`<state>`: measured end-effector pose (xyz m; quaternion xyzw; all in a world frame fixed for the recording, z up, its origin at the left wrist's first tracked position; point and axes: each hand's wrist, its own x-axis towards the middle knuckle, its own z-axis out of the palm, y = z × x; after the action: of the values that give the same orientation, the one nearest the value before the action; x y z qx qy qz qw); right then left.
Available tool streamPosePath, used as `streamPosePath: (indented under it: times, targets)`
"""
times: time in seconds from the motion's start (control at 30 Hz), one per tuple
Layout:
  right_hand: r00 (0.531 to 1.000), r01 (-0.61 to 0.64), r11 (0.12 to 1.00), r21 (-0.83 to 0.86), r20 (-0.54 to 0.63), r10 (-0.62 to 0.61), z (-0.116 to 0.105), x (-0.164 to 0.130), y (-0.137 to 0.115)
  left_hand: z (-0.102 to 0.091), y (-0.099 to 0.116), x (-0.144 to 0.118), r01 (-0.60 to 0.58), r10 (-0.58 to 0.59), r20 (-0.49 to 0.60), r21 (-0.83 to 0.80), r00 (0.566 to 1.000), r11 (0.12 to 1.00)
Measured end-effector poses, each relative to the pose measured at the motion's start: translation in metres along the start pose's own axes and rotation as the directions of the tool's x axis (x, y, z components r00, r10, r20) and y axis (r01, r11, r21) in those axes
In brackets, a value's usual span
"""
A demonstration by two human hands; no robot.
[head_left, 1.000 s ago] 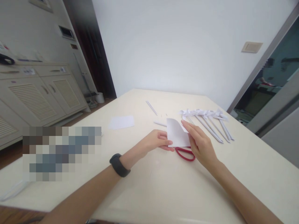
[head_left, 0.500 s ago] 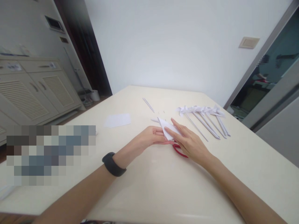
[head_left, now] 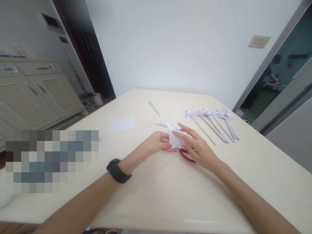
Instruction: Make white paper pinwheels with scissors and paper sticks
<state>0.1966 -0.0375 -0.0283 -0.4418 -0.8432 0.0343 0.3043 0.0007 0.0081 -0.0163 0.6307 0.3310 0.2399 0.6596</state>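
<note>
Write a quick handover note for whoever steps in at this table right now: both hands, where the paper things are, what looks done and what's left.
Left hand: pinches the folded white paper at its left edge.
Right hand: fingers flat on that paper, pressing it to the table.
Red scissors: lie under the right hand, unused.
Done: a row of paper pinwheels on sticks at the right.
Left: the fold in hand; a flat paper sheet and loose paper stick remain.

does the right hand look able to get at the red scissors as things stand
Probably yes. The right hand lies flat on the folded paper, and the red scissors lie on the table right under its palm, one handle loop showing; it would only have to leave the paper.
</note>
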Motion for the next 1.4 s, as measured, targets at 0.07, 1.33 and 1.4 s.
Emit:
streamPosePath:
  times: [0.07,1.33,1.4]
  targets:
    - [0.99,-0.135,0.972,0.193,-0.016,0.141,-0.003,0.0,-0.002,0.001,-0.002,0.003,0.036,-0.037,0.003,0.029,0.999,0.999]
    - [0.859,-0.511,0.72,0.47,0.284,0.425,0.001,0.003,-0.002,0.004,0.003,-0.002,0.138,-0.143,0.099,0.059,0.985,0.989]
    - [0.86,-0.509,0.729,0.458,0.275,0.429,0.0,0.004,-0.002,0.004,0.003,-0.002,0.133,-0.137,0.105,0.045,0.985,0.99]
